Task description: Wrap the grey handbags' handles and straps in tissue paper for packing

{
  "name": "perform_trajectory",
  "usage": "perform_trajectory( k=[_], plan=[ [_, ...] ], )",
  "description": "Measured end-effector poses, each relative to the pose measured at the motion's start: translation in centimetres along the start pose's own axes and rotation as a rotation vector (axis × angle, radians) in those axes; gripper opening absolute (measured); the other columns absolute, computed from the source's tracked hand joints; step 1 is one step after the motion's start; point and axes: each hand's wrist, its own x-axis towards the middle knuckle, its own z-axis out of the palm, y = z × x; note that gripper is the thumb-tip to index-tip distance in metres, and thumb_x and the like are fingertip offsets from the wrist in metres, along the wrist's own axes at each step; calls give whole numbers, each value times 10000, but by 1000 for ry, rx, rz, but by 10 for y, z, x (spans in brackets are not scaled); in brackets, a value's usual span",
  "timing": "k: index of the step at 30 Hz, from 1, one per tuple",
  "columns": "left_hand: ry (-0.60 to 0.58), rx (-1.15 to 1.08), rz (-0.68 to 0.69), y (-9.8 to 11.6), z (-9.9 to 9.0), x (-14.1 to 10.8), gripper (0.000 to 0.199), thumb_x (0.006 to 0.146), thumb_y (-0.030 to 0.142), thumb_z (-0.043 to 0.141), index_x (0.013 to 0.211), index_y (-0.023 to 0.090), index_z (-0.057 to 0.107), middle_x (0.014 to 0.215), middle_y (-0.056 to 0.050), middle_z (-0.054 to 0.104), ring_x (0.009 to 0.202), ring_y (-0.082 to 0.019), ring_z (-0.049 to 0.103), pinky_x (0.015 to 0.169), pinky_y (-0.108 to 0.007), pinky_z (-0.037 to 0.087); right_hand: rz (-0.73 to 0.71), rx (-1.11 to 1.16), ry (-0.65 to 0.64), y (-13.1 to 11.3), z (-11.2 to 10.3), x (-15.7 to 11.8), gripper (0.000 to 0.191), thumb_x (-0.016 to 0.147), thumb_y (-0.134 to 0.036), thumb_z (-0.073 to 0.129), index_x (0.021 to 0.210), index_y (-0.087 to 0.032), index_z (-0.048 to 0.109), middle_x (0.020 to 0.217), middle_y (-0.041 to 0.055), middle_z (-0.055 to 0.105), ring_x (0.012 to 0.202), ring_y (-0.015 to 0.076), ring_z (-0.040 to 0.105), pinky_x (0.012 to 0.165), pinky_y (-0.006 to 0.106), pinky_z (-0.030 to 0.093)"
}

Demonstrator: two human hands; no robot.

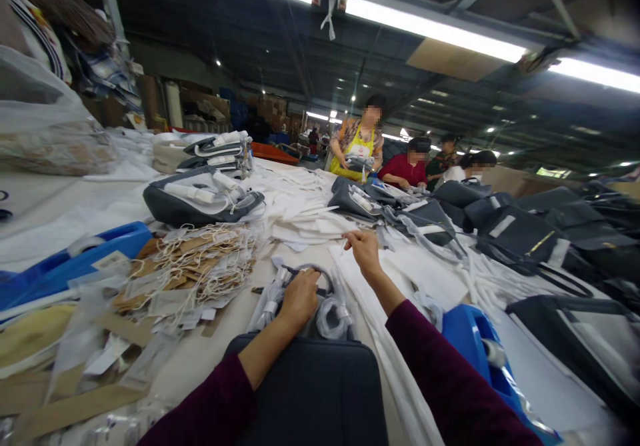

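The fingers of the left hand (pixel 301 299) curl over the plastic-wrapped handles (pixel 335 316) at the far end of the dark bag (pixel 315 386), which lies near, in the middle; whether they grip, one cannot tell. The right hand (pixel 364 249) is raised with bent fingers, its hold unclear. The bag is probably light, soft but shape-keeping; the plastic may slip, so the sides seem the surer hold. The pale table (pixel 195 366) carries stringed tags (pixel 195 273) at left, and co-workers (pixel 357 143) stand far under tube lamps (pixel 435 29).
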Motion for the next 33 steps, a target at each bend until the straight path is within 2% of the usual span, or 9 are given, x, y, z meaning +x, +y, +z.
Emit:
perform_trajectory(
  k=[3, 7, 11, 16, 22, 28, 33],
  plan=[
    [46, -71, 14, -1, 0, 1, 407, 820, 21, 384, 1127, 126, 630, 1192, -124, 615, 1170, -237, 524, 1039, -347, 379, 30, -47, -123, 6, 4, 1, 226, 783, -281, 524, 724, -154, 701, 582, 22, 608, 633, 128, 513, 588, 215, 362],
    [104, -208, 15, -2, -1, 1, 389, 810, 28, 370, 1047, 151, 652, 1133, -116, 638, 1109, -225, 566, 986, -335, 413, 100, -95, -501, 9, 17, -10, 108, 645, -139, 594, 600, -139, 692, 399, -26, 472, 428, 88, 394, 482, 214, 320],
    [123, -248, -38, -5, 1, 4, 343, 780, 26, 402, 1008, 142, 631, 1106, -124, 648, 1073, -227, 589, 951, -326, 417, 83, -64, -734, 13, 24, -12, 163, 678, -196, 564, 696, -149, 718, 475, -37, 501, 412, 58, 377, 446, 183, 323],
    [91, -335, -173, 0, -3, 6, 200, 812, 87, 459, 922, 139, 618, 946, -97, 686, 801, -187, 651, 785, -285, 446, 151, 21, -995, 12, 21, 3, 169, 653, -214, 571, 740, -151, 701, 546, -31, 557, 421, 53, 441, 436, 160, 373],
    [151, -262, -249, 9, -4, 2, 108, 797, 120, 549, 796, 168, 646, 793, -47, 686, 781, -174, 629, 720, -257, 421, 206, 98, -1064, 22, 21, 8, 118, 624, -205, 600, 693, -137, 667, 531, -22, 561, 411, 52, 445, 419, 150, 372],
    [109, -126, -302, 10, -2, 5, 123, 787, 203, 613, 882, 160, 677, 864, -94, 707, 832, -227, 652, 741, -302, 447, 249, 99, -1100, 28, 23, 11, 152, 594, -186, 610, 716, -130, 682, 555, -9, 586, 422, 60, 451, 415, 160, 362],
    [47, -175, -347, 11, -4, 8, 163, 773, 244, 633, 886, 170, 725, 915, -104, 729, 893, -257, 667, 730, -313, 468, 244, 114, -1090, 27, 25, 11, 179, 603, -205, 630, 756, -130, 684, 594, -8, 599, 455, 60, 472, 461, 164, 393]
  ],
)
